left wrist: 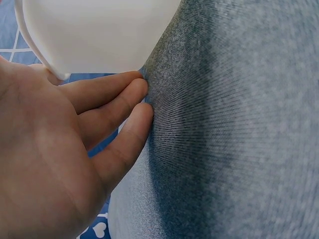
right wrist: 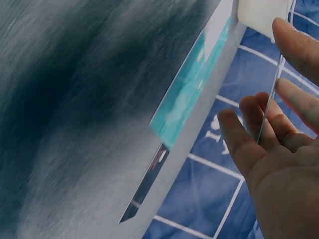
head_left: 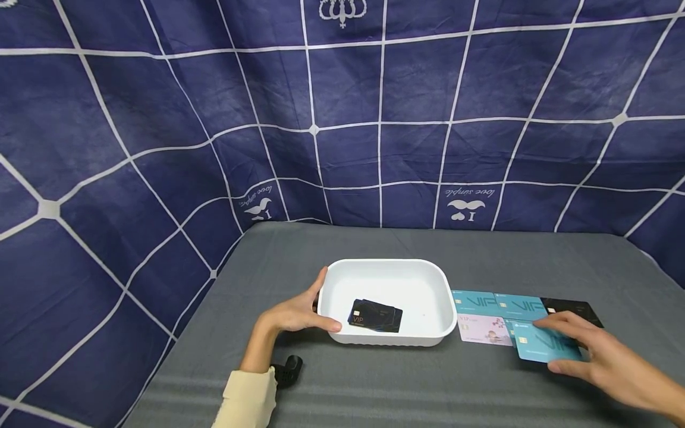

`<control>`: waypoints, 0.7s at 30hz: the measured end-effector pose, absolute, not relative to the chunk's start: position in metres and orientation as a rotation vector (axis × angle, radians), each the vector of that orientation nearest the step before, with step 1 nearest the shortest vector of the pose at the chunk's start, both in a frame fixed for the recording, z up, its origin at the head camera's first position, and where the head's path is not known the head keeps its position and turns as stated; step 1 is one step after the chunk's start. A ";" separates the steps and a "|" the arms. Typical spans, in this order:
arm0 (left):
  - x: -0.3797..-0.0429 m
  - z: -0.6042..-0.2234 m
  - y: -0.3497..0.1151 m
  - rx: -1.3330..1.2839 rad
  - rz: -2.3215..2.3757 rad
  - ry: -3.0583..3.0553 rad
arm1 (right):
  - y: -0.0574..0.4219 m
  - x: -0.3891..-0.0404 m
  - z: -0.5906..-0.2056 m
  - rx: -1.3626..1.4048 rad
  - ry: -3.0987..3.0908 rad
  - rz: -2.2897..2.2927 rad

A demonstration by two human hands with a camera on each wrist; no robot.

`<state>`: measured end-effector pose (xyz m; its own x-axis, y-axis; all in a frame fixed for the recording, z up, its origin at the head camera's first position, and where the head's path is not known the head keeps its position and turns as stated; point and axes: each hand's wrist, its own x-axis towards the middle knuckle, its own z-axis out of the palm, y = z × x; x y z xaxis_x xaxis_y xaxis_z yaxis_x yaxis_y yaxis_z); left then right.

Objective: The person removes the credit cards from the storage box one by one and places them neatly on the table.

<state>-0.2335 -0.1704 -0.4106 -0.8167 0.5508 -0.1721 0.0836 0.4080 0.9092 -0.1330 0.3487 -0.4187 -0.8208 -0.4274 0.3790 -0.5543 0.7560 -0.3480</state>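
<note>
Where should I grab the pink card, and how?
Probably pinch the pink card by its near edge, coming from the front, thumb below and fingers on top. It lies flat, and that edge looks the freest: the tray stands by its left end, a blue card lies along its far edge, and another lies by its right end.

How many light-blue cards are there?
4: held card in the right hand; mostly covered card behind it; left card and middle card in the back row. More may be hidden.
</note>
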 end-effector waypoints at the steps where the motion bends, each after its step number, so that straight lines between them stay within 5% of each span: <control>1: -0.233 -0.411 -0.170 0.544 1.397 2.216 | 0.351 -0.133 -0.420 0.753 -2.680 0.641; 21: -0.233 -0.410 -0.169 0.539 1.426 2.192 | 0.416 -0.137 -0.445 0.496 -2.879 0.589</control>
